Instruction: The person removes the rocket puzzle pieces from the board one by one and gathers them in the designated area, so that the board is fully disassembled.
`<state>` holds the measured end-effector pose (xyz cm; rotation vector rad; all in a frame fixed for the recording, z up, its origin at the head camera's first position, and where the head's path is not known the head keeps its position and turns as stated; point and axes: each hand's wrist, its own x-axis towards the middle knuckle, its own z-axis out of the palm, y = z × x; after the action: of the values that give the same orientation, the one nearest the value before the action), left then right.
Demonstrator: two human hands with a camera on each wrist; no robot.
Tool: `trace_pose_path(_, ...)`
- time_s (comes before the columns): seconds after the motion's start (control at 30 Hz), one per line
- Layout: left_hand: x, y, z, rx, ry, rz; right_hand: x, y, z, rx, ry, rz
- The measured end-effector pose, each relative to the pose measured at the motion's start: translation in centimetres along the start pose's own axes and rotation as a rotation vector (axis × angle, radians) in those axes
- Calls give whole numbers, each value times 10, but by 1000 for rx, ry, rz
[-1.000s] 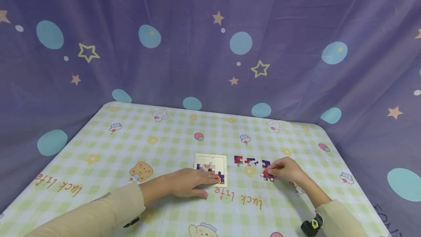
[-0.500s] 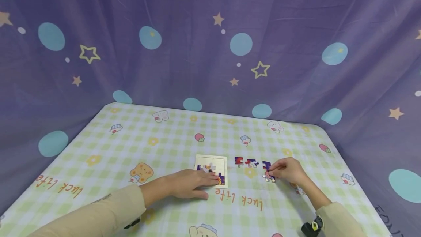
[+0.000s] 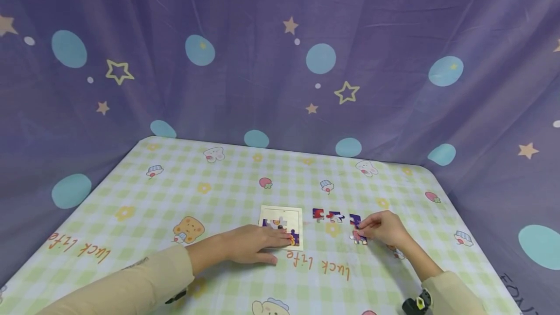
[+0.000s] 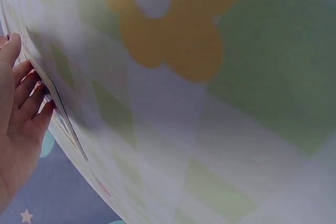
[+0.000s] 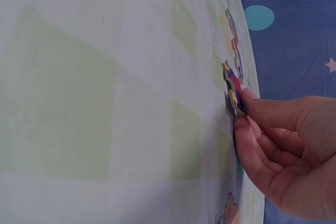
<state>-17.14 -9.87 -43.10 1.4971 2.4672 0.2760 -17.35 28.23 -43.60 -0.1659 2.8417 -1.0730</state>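
Observation:
My left hand [image 3: 251, 244] lies over the near left part of a pale wooden puzzle tray [image 3: 292, 214], fingers extended across it. In the left wrist view, the fingertips of that hand [image 4: 23, 108] touch the thin tray [image 4: 60, 108]. A few fitted pieces [image 3: 294, 238] show in the tray; others are hidden under the fingers. My right hand [image 3: 387, 231] pinches a red and purple jigsaw piece [image 3: 358, 238] between thumb and forefinger. In the right wrist view this piece [image 5: 234, 85] is tilted, with a shadow beneath it. Just beyond it lies a purple piece [image 3: 355, 219].
Two more jigsaw pieces, a red one [image 3: 318, 214] and a white and red one [image 3: 336, 217], lie between the tray and my right hand. A checked cloth [image 3: 236, 183] covers the table. A purple curtain [image 3: 245, 86] hangs behind the far edge.
The pinched piece has tilted and shifted slightly toward the near side, opening a gap from the purple piece beyond it. My left hand keeps its place on the tray.

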Motion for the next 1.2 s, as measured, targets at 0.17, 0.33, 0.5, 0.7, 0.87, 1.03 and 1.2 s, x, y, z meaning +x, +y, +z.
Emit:
trace_pose_path(0.17, 0, 0, -1, 7, 3, 3, -2, -3, -4, 1, -5, 30)
trace_pose_path(0.33, -1, 1, -1, 8, 1, 1, -1, -10, -9, -19, 10, 41)
trace_pose_path(0.5, -1, 2, -1, 3, 1, -4, 7, -16, -9, -9, -7, -14)
trace_pose_path(0.7, -1, 2, -1, -1, 6, -6, 19, -28, 5, 23, -35, -93)
trace_pose_path(0.87, -2, 3, -1, -3, 4, -4, 27, -43, 20, 34, -64, -158)
trace_pose_path(1.03, -2, 2, 0, -1, 4, -2, 35, -62, 37, 45, -80, -193)
trace_pose_path(1.2, -1, 0, 2, -9, 4, -1, 44, -84, 57, 37, -103, -246)
